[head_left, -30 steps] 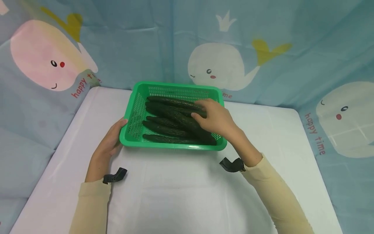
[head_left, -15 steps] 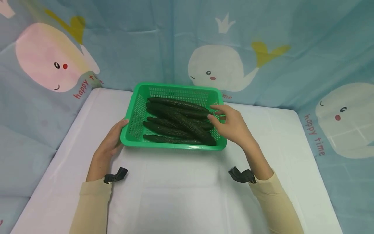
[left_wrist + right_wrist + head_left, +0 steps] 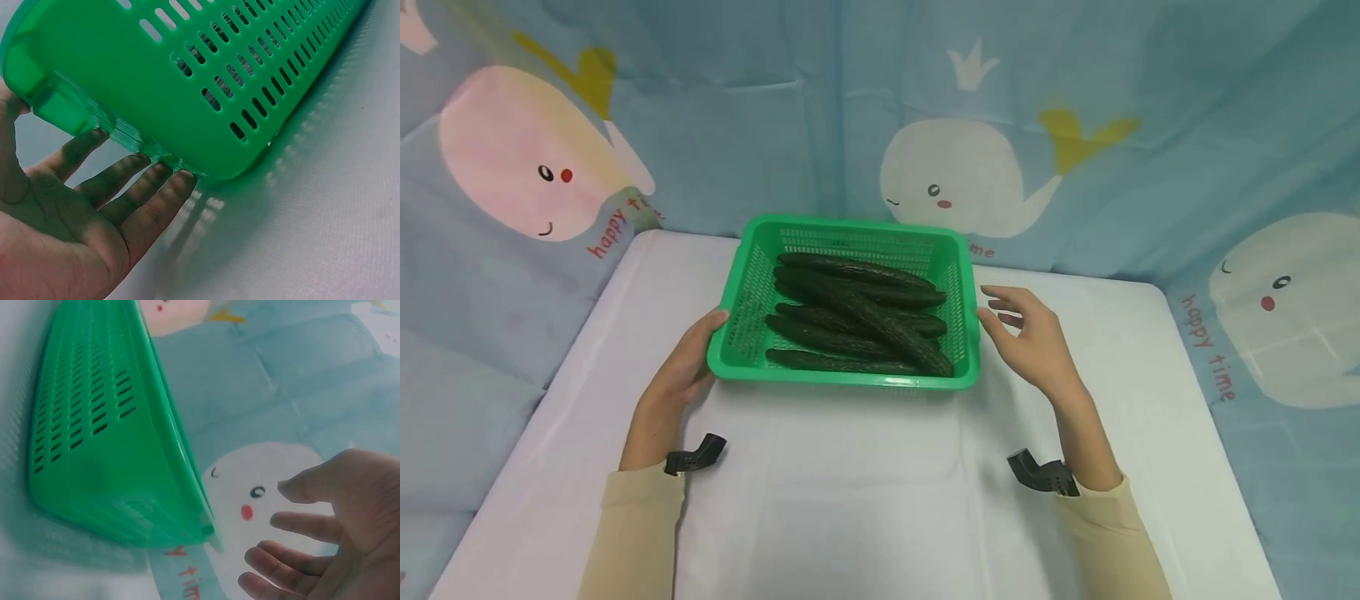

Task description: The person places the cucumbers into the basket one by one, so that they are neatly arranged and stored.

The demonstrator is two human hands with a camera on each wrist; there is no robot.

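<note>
A green plastic basket (image 3: pixel 842 380) with slotted walls stands on the white table, holding several dark green cucumbers (image 3: pixel 857 271). One cucumber (image 3: pixel 895 327) lies slantwise over the others. At the basket's left end my left hand (image 3: pixel 688 354) holds the rim, thumb on top. The left wrist view shows its fingertips (image 3: pixel 186 177) against the outer end wall. My right hand (image 3: pixel 1028 337) is just off the basket's right end, fingers loosely bent and parted, holding nothing. In the right wrist view a gap separates that hand (image 3: pixel 337 531) from the basket wall (image 3: pixel 119 481).
White cloth covers the table (image 3: pixel 850 517). Behind and on both sides hangs a blue curtain (image 3: pixel 730 125) printed with whales. The basket stands near the table's back edge. A small black camera sits on each wrist.
My right hand has left the cucumbers inside the basket and moved right and towards me, past the right rim. My left hand stays at the left rim.
</note>
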